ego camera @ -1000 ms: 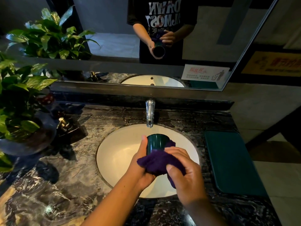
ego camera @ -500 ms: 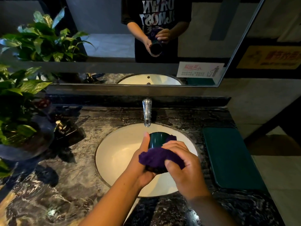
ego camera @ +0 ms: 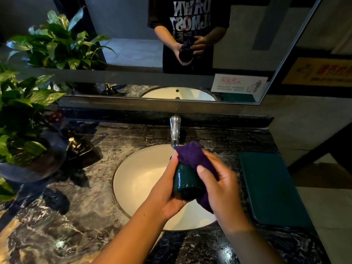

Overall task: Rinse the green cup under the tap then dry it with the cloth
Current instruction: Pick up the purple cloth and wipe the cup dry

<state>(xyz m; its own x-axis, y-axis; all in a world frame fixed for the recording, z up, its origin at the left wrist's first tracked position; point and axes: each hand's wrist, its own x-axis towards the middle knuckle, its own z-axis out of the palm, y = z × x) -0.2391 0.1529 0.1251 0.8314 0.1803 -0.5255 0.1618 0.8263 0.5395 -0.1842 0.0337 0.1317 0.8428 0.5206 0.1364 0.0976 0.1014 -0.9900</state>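
Nearest, the left hand [ego camera: 167,189] is curled round the side of the cup [ego camera: 185,180], holding it above the sink [ego camera: 141,180]. The right hand [ego camera: 222,189] grips the cloth [ego camera: 192,155], thumb pressing it to the cup's right flank while the rest drapes over the cup's far end. This looks like the drying step, with the rinse apparently done. The next move probably calls for turning the cup in the left hand so the cloth reaches the bare near side, then working it inside. The cup's far end is buried under cloth, so mouth or base cannot be told. The left fingers are hidden behind the cup and the right hand is blurred. Beyond, no stream shows at the tap [ego camera: 175,130], and the mirror [ego camera: 133,54] gives only a dim reflection.
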